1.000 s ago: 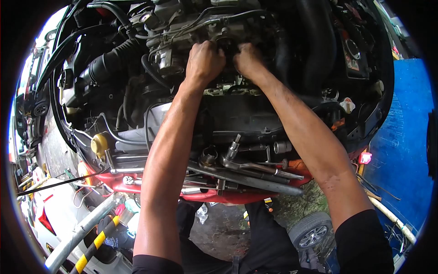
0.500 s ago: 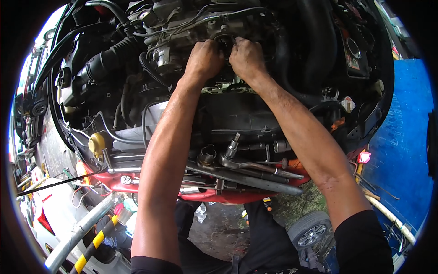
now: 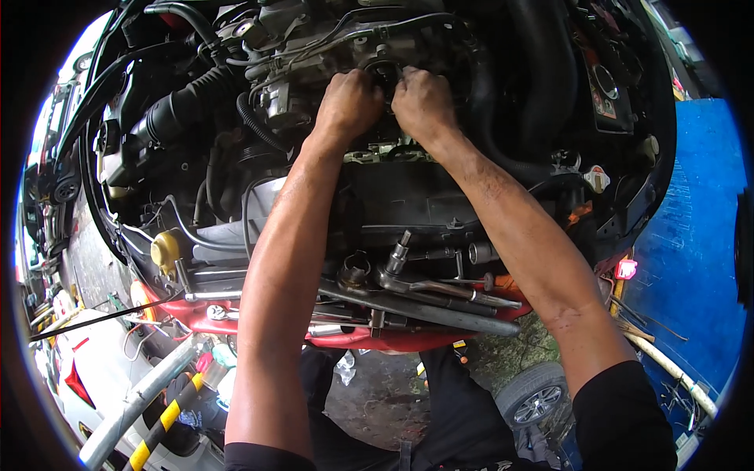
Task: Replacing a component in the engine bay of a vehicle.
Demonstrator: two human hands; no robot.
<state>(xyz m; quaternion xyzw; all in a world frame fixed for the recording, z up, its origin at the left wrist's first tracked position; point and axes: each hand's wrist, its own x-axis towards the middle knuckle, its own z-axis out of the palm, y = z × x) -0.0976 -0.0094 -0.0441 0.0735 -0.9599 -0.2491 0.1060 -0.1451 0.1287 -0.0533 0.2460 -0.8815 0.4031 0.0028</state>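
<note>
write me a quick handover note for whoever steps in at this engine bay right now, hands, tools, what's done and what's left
Left hand and right hand: both closed on a dark round fitting atop the engine, side by side. What the fingers grip is hidden.
Tools: ratchet with socket, long bars and loose sockets lie on the red front edge, untouched.
Done: cannot tell.
Left: the fitting is probably still being worked by hand.

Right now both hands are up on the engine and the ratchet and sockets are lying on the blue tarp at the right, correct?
Not quite. Both hands, left hand and right hand, are on the engine, but the head view shows the ratchet and sockets on the car's front edge, not the blue tarp.
</note>
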